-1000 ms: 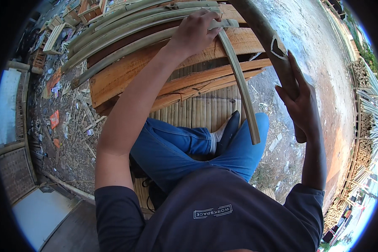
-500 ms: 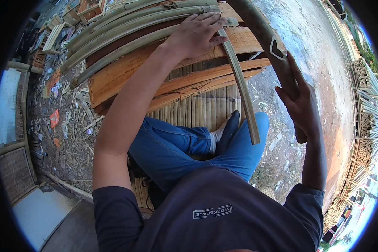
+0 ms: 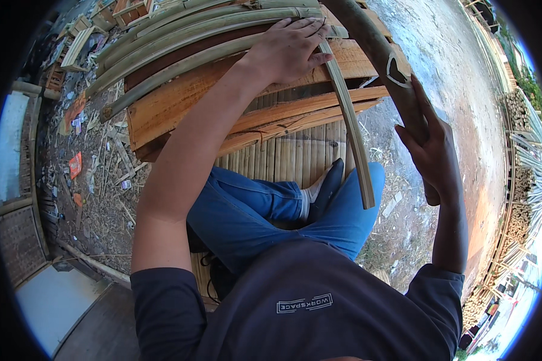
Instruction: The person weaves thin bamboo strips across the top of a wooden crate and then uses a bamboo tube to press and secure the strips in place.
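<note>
My left hand [image 3: 292, 51] lies across the ends of split bamboo slats [image 3: 211, 33], its fingers stretched out and its thumb apart. Beside that thumb, a narrow bamboo strip [image 3: 350, 120] slants down toward my right knee; its upper end is partly hidden near the fingers. At the right, my right hand [image 3: 430, 141] is closed round a thick brown bamboo pole [image 3: 373, 48]. A pale-edged opening [image 3: 397, 71] shows in the pole just above the fingers. The far end of the pole runs out of the top of the picture.
Beneath the slats is a stack of orange-brown wooden boards [image 3: 174, 114], on a bamboo-slat platform [image 3: 283, 153] where I sit. Wooden crates [image 3: 132, 12] and scattered litter [image 3: 75, 165] lie at the left. Bundled poles [image 3: 518, 174] line the far right beyond bare ground [image 3: 457, 54].
My left hand, the slat ends and the narrow strip have shifted slightly to the right in the picture. My right hand and its grip on the pole look almost the same.
</note>
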Tool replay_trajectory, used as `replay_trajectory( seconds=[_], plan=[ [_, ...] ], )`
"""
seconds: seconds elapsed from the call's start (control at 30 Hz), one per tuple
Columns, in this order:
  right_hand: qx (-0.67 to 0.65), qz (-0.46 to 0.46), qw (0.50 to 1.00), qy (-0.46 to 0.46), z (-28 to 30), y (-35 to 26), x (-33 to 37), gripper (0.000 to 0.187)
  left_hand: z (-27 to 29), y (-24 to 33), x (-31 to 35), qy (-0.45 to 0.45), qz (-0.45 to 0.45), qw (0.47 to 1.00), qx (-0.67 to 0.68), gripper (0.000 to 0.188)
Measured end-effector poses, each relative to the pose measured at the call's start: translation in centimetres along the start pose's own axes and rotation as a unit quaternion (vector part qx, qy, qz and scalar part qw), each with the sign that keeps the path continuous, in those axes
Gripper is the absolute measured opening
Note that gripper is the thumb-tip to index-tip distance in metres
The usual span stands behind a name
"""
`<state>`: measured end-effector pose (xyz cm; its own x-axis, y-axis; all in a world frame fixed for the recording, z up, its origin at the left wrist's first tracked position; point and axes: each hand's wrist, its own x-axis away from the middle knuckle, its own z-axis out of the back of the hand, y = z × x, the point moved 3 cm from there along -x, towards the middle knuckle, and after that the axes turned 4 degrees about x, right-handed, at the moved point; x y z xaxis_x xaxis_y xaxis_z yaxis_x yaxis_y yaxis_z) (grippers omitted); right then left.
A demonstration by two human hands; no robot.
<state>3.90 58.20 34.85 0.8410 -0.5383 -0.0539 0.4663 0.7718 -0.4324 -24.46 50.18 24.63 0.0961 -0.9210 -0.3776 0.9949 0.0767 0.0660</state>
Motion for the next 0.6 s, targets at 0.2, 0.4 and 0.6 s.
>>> replay_trajectory(
  seconds=[0.2, 0.4, 0.6],
  plan=[
    [0.039, 0.046, 0.998, 0.032, 0.0, -0.4, -0.4, 0.087, 0.0, 0.0, -0.2, 0.000, -0.004, 1.000, 0.005, 0.071],
    [0.051, 0.076, 0.996, 0.007, -0.6, 0.0, -1.4, 0.084, -0.1, 0.0, 0.3, 0.014, 0.000, 1.000, 0.011, 0.068],
    [0.012, 0.029, 0.999, 0.043, 0.8, -1.2, -2.4, 0.078, -0.5, -0.1, 0.2, 0.006, 0.007, 1.000, 0.013, 0.067]
  ],
)
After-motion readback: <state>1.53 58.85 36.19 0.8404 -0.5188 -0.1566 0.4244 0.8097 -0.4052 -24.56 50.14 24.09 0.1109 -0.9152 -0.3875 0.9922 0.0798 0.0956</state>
